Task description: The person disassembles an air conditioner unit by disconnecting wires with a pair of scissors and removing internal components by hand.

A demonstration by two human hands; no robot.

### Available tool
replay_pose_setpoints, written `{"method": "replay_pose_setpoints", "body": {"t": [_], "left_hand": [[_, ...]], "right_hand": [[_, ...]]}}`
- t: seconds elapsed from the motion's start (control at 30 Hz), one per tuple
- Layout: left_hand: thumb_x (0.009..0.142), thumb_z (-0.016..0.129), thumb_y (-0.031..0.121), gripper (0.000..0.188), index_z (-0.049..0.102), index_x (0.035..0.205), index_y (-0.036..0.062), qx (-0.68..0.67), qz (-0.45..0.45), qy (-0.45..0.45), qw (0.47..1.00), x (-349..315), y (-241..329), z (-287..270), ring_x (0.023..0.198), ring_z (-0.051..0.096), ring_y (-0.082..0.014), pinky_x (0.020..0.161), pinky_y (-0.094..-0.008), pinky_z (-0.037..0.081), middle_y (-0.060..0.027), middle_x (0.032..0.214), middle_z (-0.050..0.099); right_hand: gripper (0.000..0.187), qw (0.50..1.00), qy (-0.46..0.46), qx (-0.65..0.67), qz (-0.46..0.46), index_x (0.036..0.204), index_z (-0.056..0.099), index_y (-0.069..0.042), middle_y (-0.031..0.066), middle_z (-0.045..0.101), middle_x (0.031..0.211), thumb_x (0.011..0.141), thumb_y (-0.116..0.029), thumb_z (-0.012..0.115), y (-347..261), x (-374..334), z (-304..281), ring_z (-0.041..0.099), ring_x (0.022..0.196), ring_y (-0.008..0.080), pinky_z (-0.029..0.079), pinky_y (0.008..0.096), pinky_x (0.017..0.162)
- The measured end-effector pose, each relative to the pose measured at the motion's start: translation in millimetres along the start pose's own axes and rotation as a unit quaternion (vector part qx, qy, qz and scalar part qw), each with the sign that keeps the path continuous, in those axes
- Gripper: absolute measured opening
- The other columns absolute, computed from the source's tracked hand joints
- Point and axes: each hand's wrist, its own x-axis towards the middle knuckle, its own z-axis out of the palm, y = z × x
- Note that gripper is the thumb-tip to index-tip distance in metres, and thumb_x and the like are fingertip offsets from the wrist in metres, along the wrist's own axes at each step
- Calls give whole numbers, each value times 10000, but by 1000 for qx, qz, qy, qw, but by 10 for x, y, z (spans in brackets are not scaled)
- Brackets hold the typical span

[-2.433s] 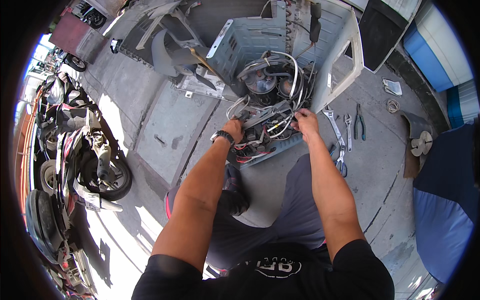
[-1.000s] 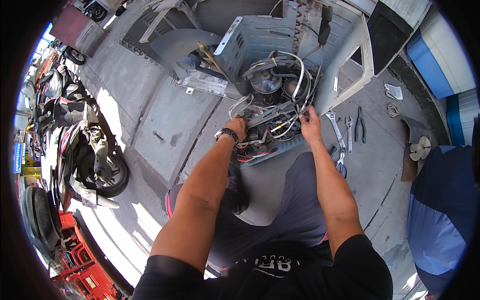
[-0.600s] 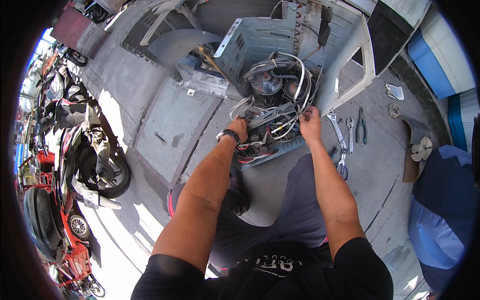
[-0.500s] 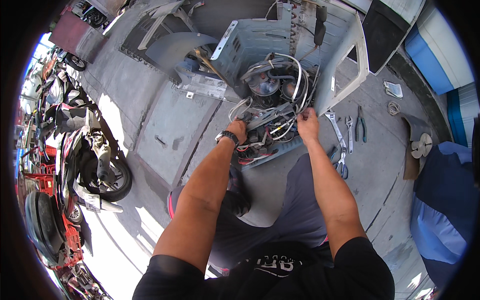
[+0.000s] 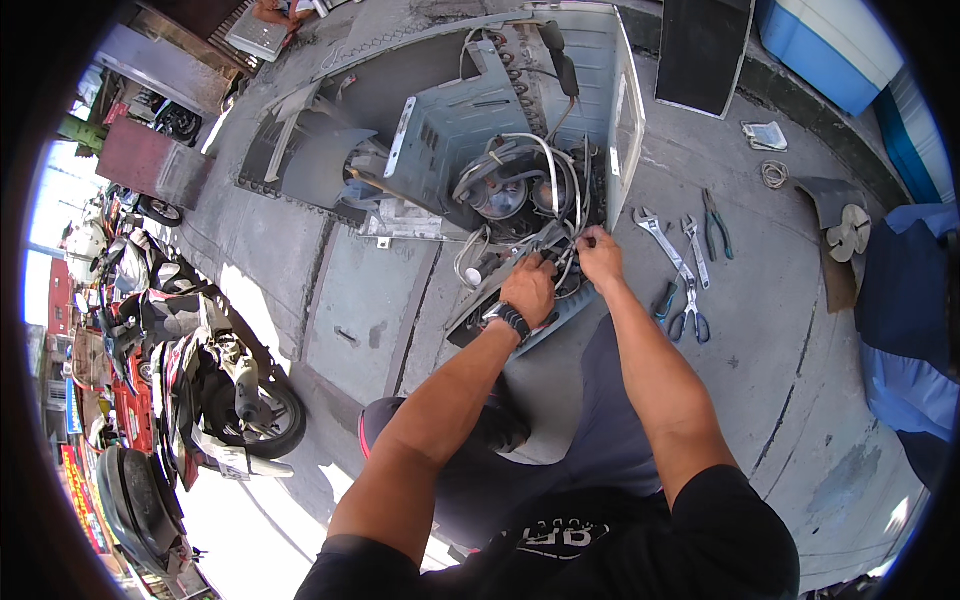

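Observation:
An opened air conditioner outdoor unit (image 5: pixel 455 120) stands on the ground in front of me. Inside it sits a dark round compressor (image 5: pixel 500 198) with pale cables (image 5: pixel 557 170) looped around it. A control panel (image 5: pixel 468 330) packed with wiring leans out at the near side. My left hand (image 5: pixel 530 290), with a watch on its wrist, bends its fingers down onto the panel's wiring; whatever is under the fingertips is hidden. Just right of it, my right hand (image 5: pixel 602 262) is closed in a pinch on a wire at the panel's far right end.
Right of the unit lie an adjustable wrench (image 5: pixel 663 240), a second wrench (image 5: pixel 696 252), pliers (image 5: pixel 717 225), scissors (image 5: pixel 690 318) and a coil of wire (image 5: pixel 774 174). A fan blade (image 5: pixel 325 165) is in the unit's left part. Parked motorcycles (image 5: pixel 235 395) line the left.
My left hand has moved right, from the panel's left end to its middle, nearer my right hand. The view has shifted, and the unit's right side panel appears narrower.

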Motion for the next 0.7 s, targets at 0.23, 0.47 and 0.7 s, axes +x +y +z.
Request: {"method": "replay_pose_setpoints", "body": {"t": [0.23, 0.47, 0.7], "left_hand": [[886, 629, 163, 282, 669, 1131, 29, -100, -159, 17, 982, 80, 198, 564, 978, 677, -405, 854, -480, 533, -230, 1044, 705], [916, 666, 313, 334, 723, 1084, 29, -202, -251, 26, 946, 296, 221, 591, 904, 718, -345, 826, -421, 537, -204, 940, 737], [998, 563, 294, 342, 670, 1086, -18, -223, -218, -27, 950, 236, -41, 553, 901, 661, -293, 825, -389, 483, -178, 938, 709]], "right_hand": [[212, 991, -101, 84, 40, 1090, 627, -45, 176, 685, 1075, 939, -194, 636, 50, -73, -93, 634, 1020, 327, 480, 405, 879], [190, 971, -166, 170, 5, 1101, 609, -12, 114, 693, 1059, 920, -62, 640, 236, -27, -196, 651, 911, 198, 504, 329, 824], [188, 998, -59, -4, -3, 1049, 676, -88, 124, 716, 1018, 884, -178, 681, 62, -170, -163, 681, 948, 291, 522, 381, 855]]}}
